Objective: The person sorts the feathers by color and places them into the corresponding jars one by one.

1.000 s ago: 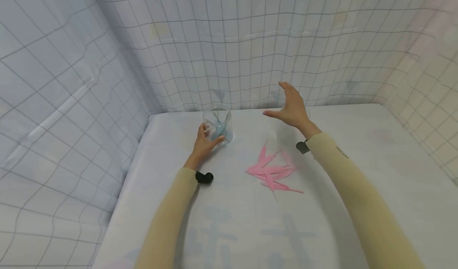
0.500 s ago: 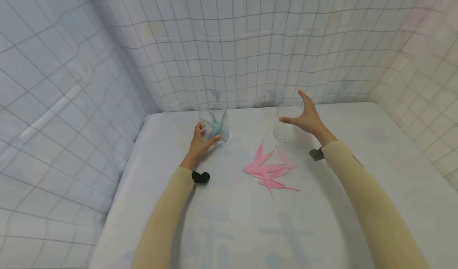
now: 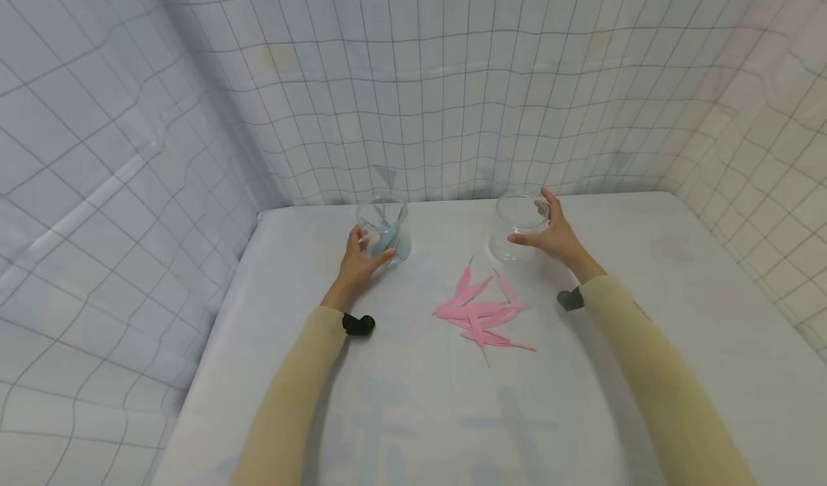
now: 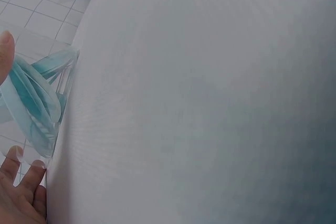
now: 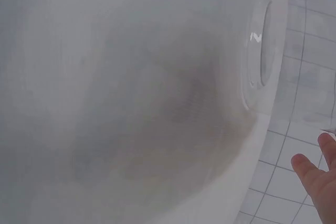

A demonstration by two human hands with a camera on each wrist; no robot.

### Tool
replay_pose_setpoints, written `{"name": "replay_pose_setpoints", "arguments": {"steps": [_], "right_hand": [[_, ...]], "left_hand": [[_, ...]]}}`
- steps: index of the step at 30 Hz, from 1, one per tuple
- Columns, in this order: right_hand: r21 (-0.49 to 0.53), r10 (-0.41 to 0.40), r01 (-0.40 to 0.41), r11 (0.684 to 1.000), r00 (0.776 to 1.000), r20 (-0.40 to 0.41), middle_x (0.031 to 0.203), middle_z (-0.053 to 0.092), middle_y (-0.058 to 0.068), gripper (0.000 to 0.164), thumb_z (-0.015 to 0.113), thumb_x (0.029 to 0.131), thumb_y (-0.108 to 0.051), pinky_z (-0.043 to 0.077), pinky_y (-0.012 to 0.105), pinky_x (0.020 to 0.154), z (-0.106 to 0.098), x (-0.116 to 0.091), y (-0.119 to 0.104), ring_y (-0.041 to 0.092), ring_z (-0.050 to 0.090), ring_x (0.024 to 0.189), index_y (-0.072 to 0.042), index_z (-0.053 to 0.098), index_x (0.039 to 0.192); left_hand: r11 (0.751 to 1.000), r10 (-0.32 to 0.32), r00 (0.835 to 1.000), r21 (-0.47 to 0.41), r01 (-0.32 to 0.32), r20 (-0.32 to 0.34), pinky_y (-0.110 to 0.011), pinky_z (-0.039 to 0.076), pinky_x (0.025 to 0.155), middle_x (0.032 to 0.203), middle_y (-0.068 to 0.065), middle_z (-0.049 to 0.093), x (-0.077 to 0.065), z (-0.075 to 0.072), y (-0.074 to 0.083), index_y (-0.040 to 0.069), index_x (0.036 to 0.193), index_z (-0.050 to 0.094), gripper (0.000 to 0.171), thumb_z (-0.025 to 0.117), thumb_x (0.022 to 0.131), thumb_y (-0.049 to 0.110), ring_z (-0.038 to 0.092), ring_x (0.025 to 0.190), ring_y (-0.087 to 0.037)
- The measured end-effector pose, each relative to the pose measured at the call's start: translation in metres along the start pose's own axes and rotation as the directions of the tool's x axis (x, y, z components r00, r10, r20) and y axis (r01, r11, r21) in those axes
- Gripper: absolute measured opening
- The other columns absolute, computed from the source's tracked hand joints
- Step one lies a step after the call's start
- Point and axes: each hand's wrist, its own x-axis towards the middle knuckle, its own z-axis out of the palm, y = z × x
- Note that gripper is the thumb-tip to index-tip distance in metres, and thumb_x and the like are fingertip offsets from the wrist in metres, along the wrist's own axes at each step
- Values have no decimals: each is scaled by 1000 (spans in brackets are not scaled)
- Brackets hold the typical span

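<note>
In the head view my left hand (image 3: 363, 263) holds a clear jar (image 3: 404, 217) at its near left side, thumb in front and fingers around the left. Several light-blue, feather-like pieces (image 3: 388, 239) with thin stems lie inside it; the left wrist view shows these blue pieces (image 4: 31, 98) behind the clear wall, with fingers (image 4: 32, 178) at the jar's edge. My right hand (image 3: 557, 237) grips a second clear jar (image 3: 507, 238), thumb across its front and fingers round its right side near the rim. Nothing shows inside that jar.
Several pink feather-like pieces (image 3: 478, 314) with thin stems lie in a loose pile on the white table (image 3: 413, 414), in front of and between the jars. A grid-patterned cloth (image 3: 446, 113) hangs behind the table and along both sides.
My right hand has moved right and then lowered, its thumb and fingers closing round the second jar. The left hand stays on its jar; the view has shifted slightly.
</note>
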Motion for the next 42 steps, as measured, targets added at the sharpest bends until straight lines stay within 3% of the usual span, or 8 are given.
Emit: {"name": "replay_pose_setpoints", "arguments": {"steps": [7,22,42], "right_hand": [[81,54,-53,995,998,-16,153,23,12,120,86,71,-31,16,56,108,9,-7,12,35,11,141,-26,-3,152],[127,36,-28,991,997,-65,150,28,14,114,86,70,-30,23,50,107,21,-7,29,34,25,136,-17,8,151],[104,48,-46,994,999,-17,150,27,13,103,82,75,-33,25,49,107,17,2,17,32,25,136,-14,13,150]], "left_hand": [[1000,-1,1000,-6,1,6,-50,25,107,154,-13,15,-1,1,-5,15,151,7,99,71,83,46,24,138,-32],[1000,6,1000,6,-7,20,-49,24,107,154,-12,14,-5,4,1,16,151,4,98,70,84,44,23,138,-30],[1000,9,1000,-19,-9,19,-50,22,108,155,-14,10,-2,0,2,15,152,2,101,71,84,43,20,139,-33]]}}
